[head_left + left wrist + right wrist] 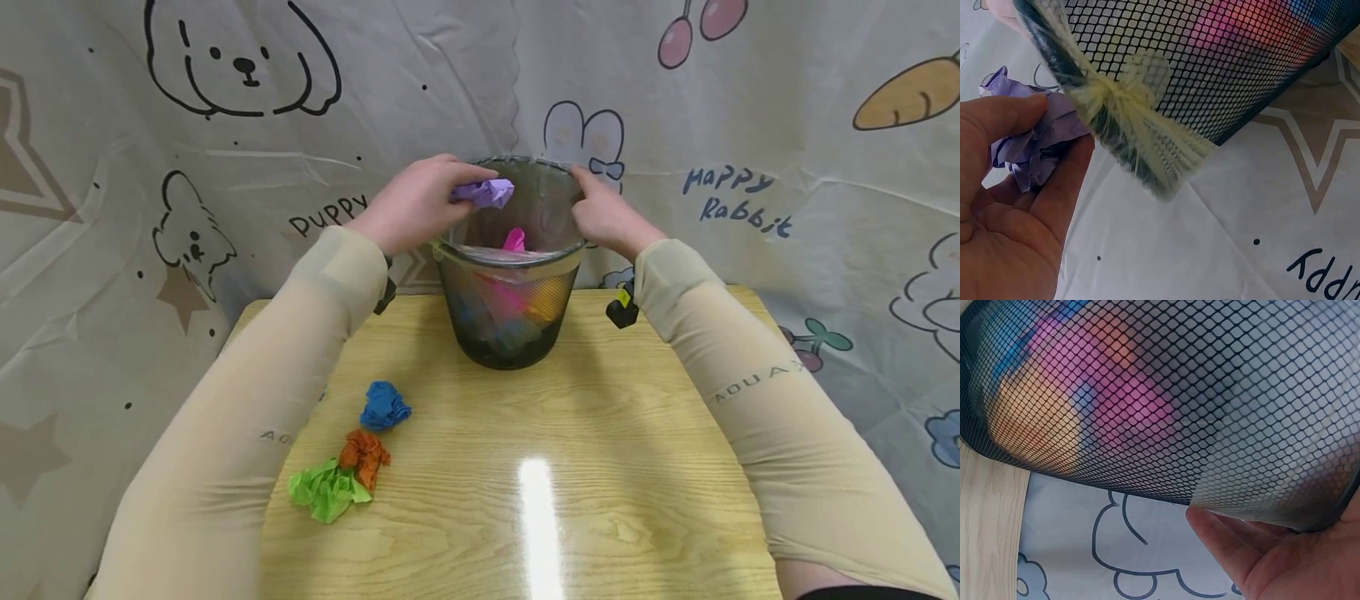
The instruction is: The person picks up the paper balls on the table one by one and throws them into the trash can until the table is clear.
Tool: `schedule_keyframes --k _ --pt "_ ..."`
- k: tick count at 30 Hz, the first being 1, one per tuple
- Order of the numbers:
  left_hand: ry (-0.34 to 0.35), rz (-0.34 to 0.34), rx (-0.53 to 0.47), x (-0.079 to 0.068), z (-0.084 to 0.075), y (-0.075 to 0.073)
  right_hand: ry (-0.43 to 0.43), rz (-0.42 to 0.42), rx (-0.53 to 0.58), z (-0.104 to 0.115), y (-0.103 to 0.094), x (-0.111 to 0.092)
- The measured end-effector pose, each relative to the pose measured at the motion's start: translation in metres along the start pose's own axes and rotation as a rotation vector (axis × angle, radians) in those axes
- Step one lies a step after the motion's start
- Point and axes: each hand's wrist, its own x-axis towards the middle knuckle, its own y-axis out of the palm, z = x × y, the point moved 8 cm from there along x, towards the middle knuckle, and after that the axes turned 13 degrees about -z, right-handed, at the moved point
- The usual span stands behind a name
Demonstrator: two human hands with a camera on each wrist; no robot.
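Observation:
My left hand (422, 204) pinches a crumpled ball of purple paper (489, 193) over the left side of a black mesh wastebasket (510, 312). In the left wrist view the purple paper (1044, 134) sits between thumb and fingers, close to the basket's rim. My right hand (611, 212) grips the rim on the right, fingers against the outer mesh (1210, 425). The basket is lined with a clear plastic bag, knotted (1119, 94) at the rim on the left. Pink, orange and blue crumpled paper shows through the mesh, and a pink piece (515, 240) sticks up inside.
On the wooden table (637, 467), left of the middle, lie a blue paper ball (385, 406), an orange one (364, 458) and a green one (328, 490). A printed cloth (450, 75) hangs behind the table, close to the basket.

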Motion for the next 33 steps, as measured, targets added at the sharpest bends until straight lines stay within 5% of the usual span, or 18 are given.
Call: schedule_keyframes --k 8,33 --pt "-0.033 0.059 -0.001 0.0 -0.002 0.015 -0.002 0.0 0.005 0.001 0.0 0.0" --pt "-0.072 0.141 0.055 -0.005 0.004 0.02 -0.008 -0.004 0.011 0.001 -0.002 -0.001"
